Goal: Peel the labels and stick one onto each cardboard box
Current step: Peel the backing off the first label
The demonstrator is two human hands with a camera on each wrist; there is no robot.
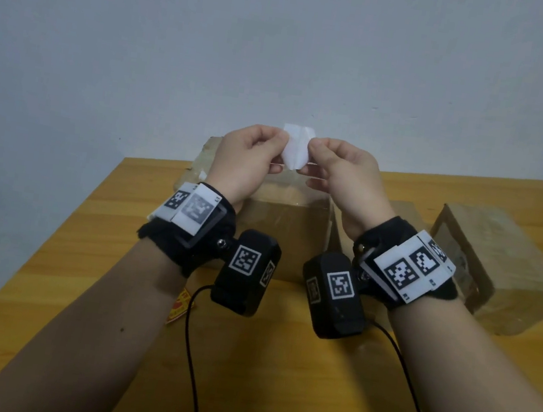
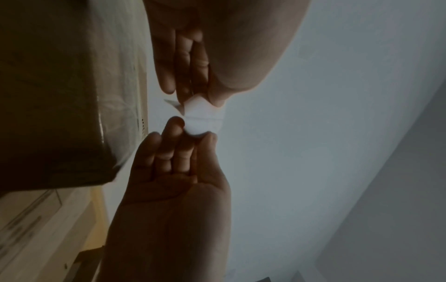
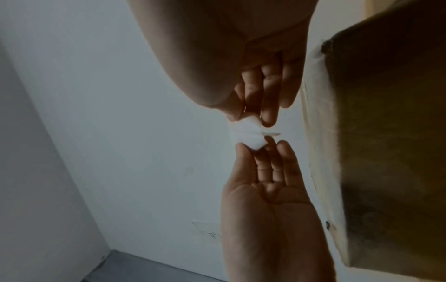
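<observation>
Head view: both thumbs and forefingers are pinching a white label (image 1: 295, 148), left hand (image 1: 246, 161) on its left edge, right hand (image 1: 343, 174) on its right (other fingers loosely curled). It is hanging in the air above a box (image 1: 282, 214) near the table's (image 1: 275, 379) far edge; another box (image 1: 495, 256) is sitting toward the right edge.

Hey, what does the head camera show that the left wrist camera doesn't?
Only the head view shows the wooden table, a second box at the right, the wrist cameras with their cables, and a red sticker near the left forearm. Only the left wrist view shows both palms from below. Both show the left hand and right hand pinching the white label beside the middle box.
</observation>
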